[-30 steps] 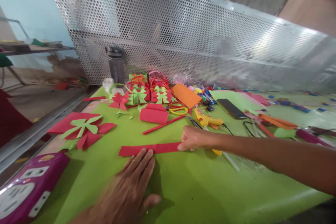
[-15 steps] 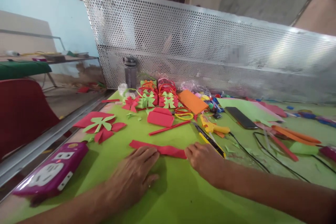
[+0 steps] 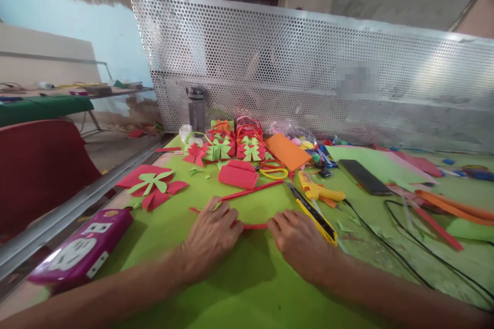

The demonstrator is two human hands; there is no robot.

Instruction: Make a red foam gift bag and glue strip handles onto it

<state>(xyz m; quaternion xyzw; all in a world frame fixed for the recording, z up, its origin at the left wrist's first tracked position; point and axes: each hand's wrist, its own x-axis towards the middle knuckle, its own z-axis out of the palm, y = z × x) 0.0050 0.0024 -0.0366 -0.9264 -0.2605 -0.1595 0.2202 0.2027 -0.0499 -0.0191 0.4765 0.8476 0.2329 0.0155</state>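
Red strip (image 3: pixel 254 226) looked light, soft and easily creased, probably best taken near both ends; left hand (image 3: pixel 214 231) and right hand (image 3: pixel 297 239), fingers curled in, pinched it.

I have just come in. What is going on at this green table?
A person is handling a narrow red strip over the green table. The left-hand grip covers part of it, and the right-hand grip is at its right part; a short stretch shows between them. Whether they pinch or press is hard to see. A cutter knife and a yellow glue gun lie nearby, and small decorated bags stand farther back.
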